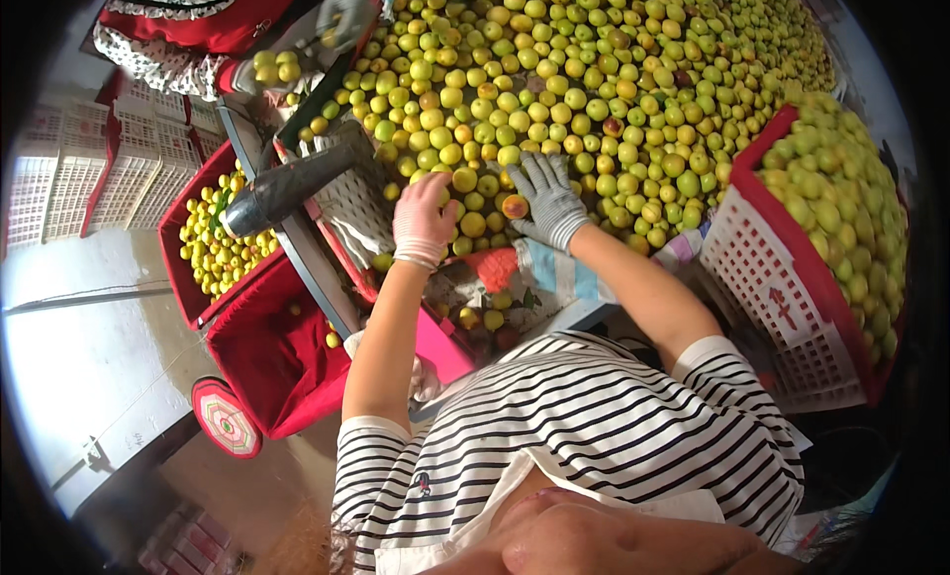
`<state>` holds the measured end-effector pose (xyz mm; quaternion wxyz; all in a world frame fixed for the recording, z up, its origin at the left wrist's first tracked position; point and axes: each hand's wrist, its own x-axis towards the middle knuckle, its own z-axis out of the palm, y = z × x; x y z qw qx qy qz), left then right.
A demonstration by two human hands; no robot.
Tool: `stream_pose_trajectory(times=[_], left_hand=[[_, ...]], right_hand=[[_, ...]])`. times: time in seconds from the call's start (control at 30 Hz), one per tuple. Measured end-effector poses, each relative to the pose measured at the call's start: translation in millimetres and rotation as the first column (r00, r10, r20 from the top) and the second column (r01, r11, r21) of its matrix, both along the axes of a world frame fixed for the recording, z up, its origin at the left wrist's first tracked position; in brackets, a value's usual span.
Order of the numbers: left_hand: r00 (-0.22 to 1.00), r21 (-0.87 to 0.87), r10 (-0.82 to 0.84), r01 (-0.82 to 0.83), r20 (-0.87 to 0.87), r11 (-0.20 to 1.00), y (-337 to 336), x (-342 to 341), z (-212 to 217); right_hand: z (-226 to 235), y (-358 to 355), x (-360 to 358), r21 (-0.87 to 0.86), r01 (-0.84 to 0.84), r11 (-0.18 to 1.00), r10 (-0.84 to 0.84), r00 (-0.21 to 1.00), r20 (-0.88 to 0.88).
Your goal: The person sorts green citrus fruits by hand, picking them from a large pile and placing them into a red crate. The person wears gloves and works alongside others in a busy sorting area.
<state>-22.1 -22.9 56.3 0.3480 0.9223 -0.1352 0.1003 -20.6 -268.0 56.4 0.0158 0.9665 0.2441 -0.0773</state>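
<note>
A thick spread of round yellow-green fruit (554,110) covers the sorting table. My left hand (422,221), in a pink glove with a striped cuff, rests at the near edge of the fruit. Its fingers are slightly bent, with a gap between thumb and fingers and nothing visibly gripped. To its right, my right hand (547,197) wears a grey glove and lies palm down on the fruit, fingers spread. An orange-blushed fruit (515,207) sits beside its thumb. A few fruits (480,320) lie lower down, close to my striped shirt.
At right stands a white crate (762,283) with a red rim, heaped with fruit. Left are a red bin (178,240) holding fruit, a red cloth-lined container (267,362) and a dark rounded bar (297,187). A co-worker's gloved hand (344,19) is at upper left; stacked crates (74,169) stand beyond.
</note>
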Motion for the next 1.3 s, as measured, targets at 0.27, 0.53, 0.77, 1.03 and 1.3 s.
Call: stream_pose_trajectory(times=[0.27, 0.53, 0.77, 1.03, 1.3], left_hand=[[0.898, 0.524, -0.046, 0.297, -0.439, 0.798, -36, 50, 9], [0.892, -0.781, 0.158, -0.448, -0.423, 0.435, 24, 44, -20], [0.908, -0.862, -0.196, -0.414, -0.369, -0.292, 66, 42, -76], [0.808, -0.668, -0.289, -0.588, -0.514, -0.456, 68, 53, -79], [0.740, -0.607, -0.325, -0.671, -0.589, -0.425, 69, 54, -83]], right_hand=[[1, 14, 8, 0.302, 0.017, 0.953, -0.038, 0.997, 0.064], [-7, 42, 43, 0.702, 0.022, 0.712, -0.087, 0.995, 0.058], [-26, 78, 55, 0.819, 0.050, 0.571, 0.000, 0.998, -0.061], [-19, 84, 54, 0.876, 0.027, 0.481, -0.043, 0.999, -0.008], [-24, 88, 52, 0.881, 0.061, 0.469, -0.027, 0.998, -0.054]])
